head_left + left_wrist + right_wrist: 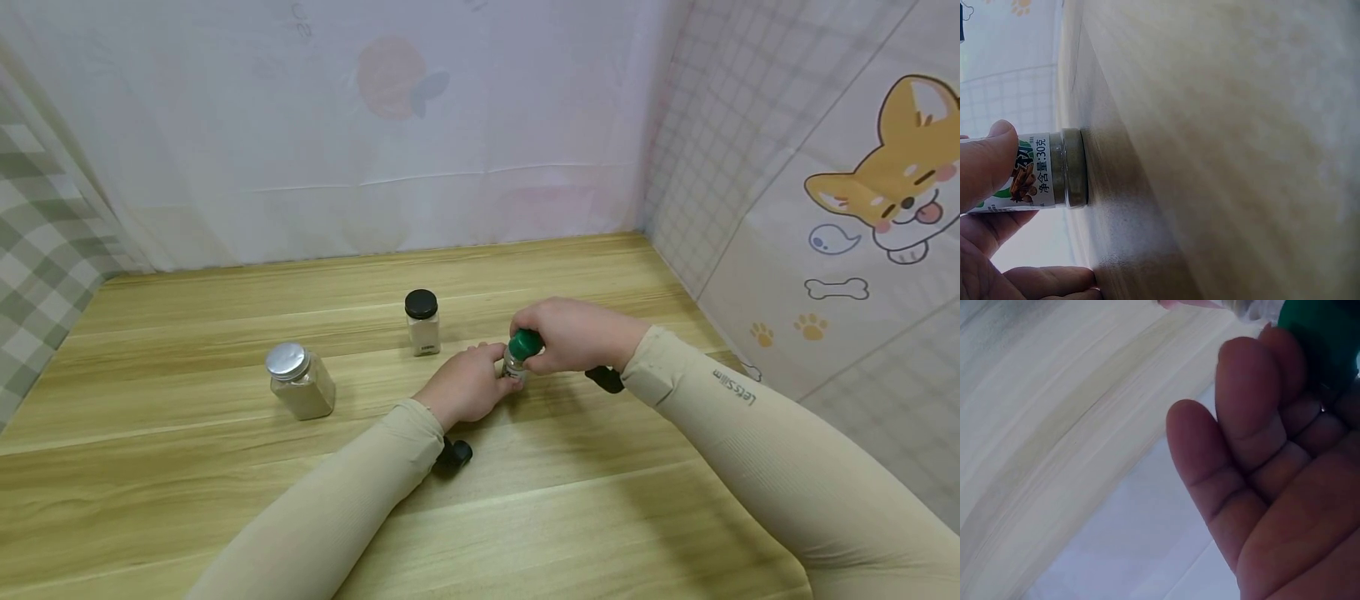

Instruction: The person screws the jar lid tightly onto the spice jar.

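A small spice bottle [513, 367] with a printed label stands upright on the table. My left hand [467, 385] holds it low around its body; in the left wrist view the thumb [991, 165] presses on the label and the bottle's base meets the wood. At the bottle's top, my right hand [577, 335] grips the green cap [525, 344] between thumb and fingers. The right wrist view shows that cap [1319, 340] beside the clear bottle neck, with two fingers loosely bent away from it. Whether the cap is loose, I cannot tell.
Left of my hands stands a square jar [306, 392] with a silver lid and pale powder. Farther back is a jar [423, 332] with a black lid. The wooden table [187, 467] meets a curtain-covered wall [487, 125] behind and a patterned one at the right.
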{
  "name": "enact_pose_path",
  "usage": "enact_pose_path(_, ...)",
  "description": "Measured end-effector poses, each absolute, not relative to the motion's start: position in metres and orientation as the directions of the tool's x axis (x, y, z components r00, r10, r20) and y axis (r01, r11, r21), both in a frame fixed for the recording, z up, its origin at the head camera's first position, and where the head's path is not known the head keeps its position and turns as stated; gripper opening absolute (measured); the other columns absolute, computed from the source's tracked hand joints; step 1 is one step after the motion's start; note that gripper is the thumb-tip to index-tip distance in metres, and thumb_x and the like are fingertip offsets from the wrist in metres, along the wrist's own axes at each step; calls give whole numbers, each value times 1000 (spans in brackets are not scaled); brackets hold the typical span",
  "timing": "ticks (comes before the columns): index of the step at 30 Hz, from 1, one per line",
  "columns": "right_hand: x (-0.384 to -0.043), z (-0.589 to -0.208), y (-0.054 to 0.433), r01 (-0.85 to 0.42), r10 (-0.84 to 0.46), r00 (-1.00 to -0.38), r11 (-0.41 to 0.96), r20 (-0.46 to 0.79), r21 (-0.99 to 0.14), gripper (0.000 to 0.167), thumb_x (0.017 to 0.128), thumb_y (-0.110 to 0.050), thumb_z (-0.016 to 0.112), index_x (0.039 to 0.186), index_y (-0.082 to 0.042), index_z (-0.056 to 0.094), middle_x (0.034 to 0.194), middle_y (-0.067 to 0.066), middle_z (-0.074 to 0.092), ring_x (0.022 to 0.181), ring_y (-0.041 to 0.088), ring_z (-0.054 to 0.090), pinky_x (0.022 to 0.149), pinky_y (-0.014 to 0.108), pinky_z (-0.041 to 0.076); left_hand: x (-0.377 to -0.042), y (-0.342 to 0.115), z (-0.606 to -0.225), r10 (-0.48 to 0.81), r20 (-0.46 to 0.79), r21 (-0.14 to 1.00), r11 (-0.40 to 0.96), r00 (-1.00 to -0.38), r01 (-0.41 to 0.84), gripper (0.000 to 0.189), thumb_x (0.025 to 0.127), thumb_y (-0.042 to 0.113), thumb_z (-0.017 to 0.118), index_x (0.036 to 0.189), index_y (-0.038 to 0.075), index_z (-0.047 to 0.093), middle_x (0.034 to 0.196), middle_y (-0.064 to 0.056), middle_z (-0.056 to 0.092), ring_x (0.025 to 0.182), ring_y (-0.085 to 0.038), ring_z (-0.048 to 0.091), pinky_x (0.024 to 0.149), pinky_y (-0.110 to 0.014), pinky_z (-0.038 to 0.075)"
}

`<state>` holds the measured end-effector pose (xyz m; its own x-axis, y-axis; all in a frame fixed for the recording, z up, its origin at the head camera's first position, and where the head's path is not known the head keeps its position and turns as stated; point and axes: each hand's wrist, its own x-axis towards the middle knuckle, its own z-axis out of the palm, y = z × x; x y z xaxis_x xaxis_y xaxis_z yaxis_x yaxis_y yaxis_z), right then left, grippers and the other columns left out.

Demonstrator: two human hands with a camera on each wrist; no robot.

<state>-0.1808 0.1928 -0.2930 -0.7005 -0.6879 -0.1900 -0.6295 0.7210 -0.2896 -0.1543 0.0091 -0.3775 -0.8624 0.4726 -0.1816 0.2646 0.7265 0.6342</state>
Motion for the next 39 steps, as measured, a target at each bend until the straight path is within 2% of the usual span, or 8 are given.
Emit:
enact_pose_path(18, -182, -291, 187, -592, -652, -710, 757, -266, -276, 12, 88, -12, 78, 94, -13, 69, 88, -3, 67, 78, 12, 59, 78, 31, 54, -155, 10, -379, 467, -181, 616, 740, -866, 271, 22, 103, 40, 69, 114, 21, 64, 143, -8, 68, 154, -36, 40, 126, -53, 33)
enact_pose_path(34, -184, -297, 190, -592, -657, -711, 752, -251, -292, 12, 89, -16, 79, 97, -13, 70, 91, -5, 68, 80, 11, 61, 81, 32, 56, -154, 9, -377, 473, -172, 615, 737, -864, 281, 24, 103, 39, 69, 120, 22, 65, 144, -8, 68, 154, -36, 40, 126, -53, 33)
enact_pose_path(39, -182, -297, 190, -603, -675, -699, 734, -236, -313, 12, 89, -15, 79, 98, -14, 71, 91, -5, 69, 82, 12, 62, 80, 32, 55, -154, 9, -377, 471, -182, 615, 740, -863, 274, 29, 103, 39, 68, 127, 22, 65, 146, -9, 66, 154, -36, 39, 127, -52, 30)
